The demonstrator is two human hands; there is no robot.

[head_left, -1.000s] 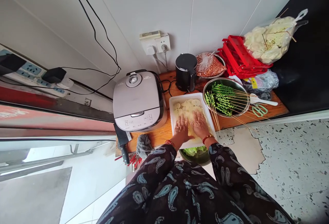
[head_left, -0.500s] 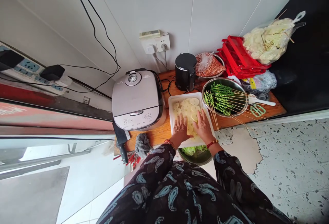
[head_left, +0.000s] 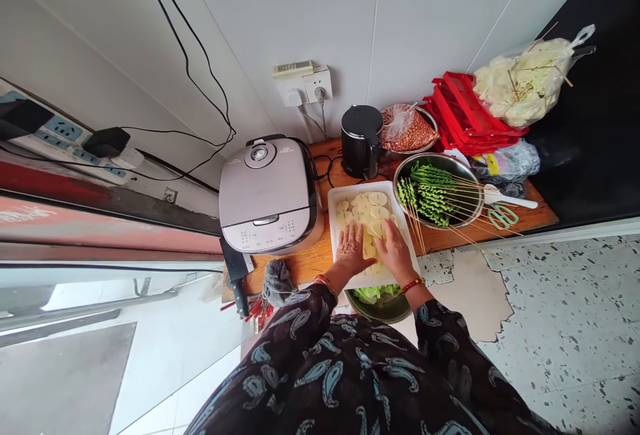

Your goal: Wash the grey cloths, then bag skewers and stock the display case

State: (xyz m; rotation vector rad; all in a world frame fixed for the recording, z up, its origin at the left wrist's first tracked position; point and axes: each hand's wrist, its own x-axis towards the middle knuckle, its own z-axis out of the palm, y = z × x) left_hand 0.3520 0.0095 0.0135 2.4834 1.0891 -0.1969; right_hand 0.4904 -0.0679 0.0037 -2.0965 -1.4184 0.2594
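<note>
Over pale slices (head_left: 377, 199), left hand (head_left: 352, 250) flat, right hand (head_left: 397, 252) aslant

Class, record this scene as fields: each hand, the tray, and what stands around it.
Left hand: palm down, fingers spread over pale slices
Right hand: at the slices, palm down; grip unclear
Tray: white, holding the slices
Left of tray: rice cooker, lid shut
Beyond tray: black kettle
Right of tray: metal bowl of skewered green vegetables
Nearest the person: leafy greens in another bowl, partly hidden
</note>
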